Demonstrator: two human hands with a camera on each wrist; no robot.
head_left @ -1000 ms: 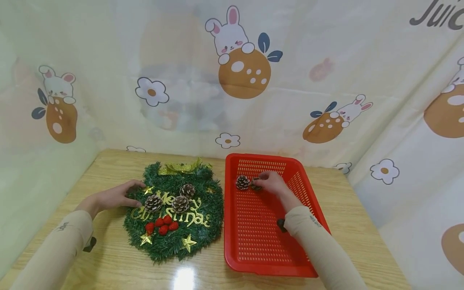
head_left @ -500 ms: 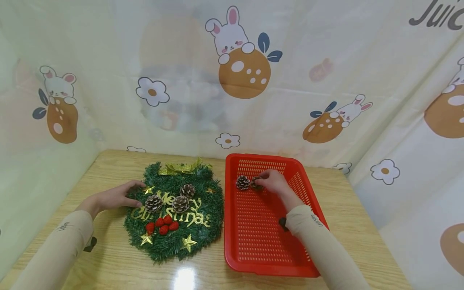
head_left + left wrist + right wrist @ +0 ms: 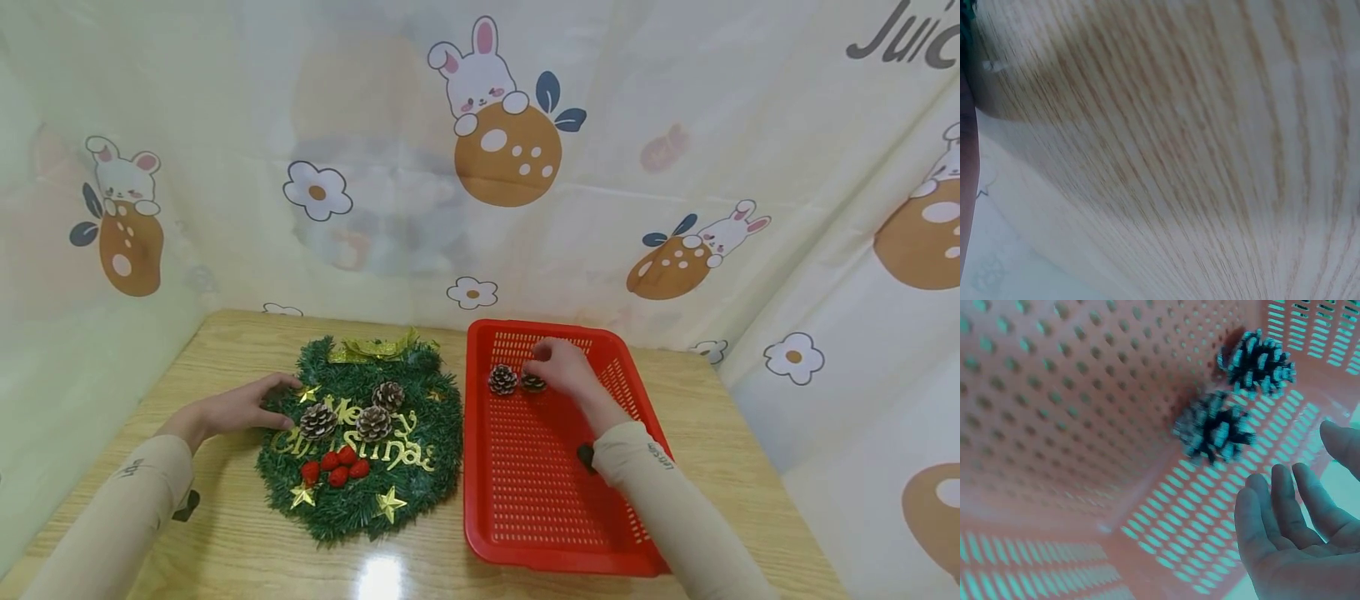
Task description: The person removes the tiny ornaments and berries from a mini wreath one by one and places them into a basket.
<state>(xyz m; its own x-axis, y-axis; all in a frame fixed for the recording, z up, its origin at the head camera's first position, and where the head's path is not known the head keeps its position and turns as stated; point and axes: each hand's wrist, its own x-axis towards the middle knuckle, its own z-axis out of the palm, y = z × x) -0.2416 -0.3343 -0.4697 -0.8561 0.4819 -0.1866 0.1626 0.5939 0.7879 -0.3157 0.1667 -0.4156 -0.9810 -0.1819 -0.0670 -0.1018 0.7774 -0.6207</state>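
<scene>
In the head view a green Christmas wreath lies on the table, with gold lettering, stars and red berries. Three pine cones rest on it, among them a left one and a middle one. My left hand touches the wreath's left edge, thumb and fingers spread. Inside the red basket, near its back, lie two more pine cones, one at the left and one at the right. Above the right-hand cone, my right hand holds nothing; its relaxed fingers stand apart from it in the right wrist view.
The basket stands close to the wreath's right side, its raised walls around the right hand. A wooden table carries everything. Behind it hangs a curtain printed with rabbits and flowers. A gold ribbon tops the wreath.
The right hand has let go of the right-hand pine cone and risen slightly from it, leaving it in the basket. My left hand and the wreath have stayed put.
</scene>
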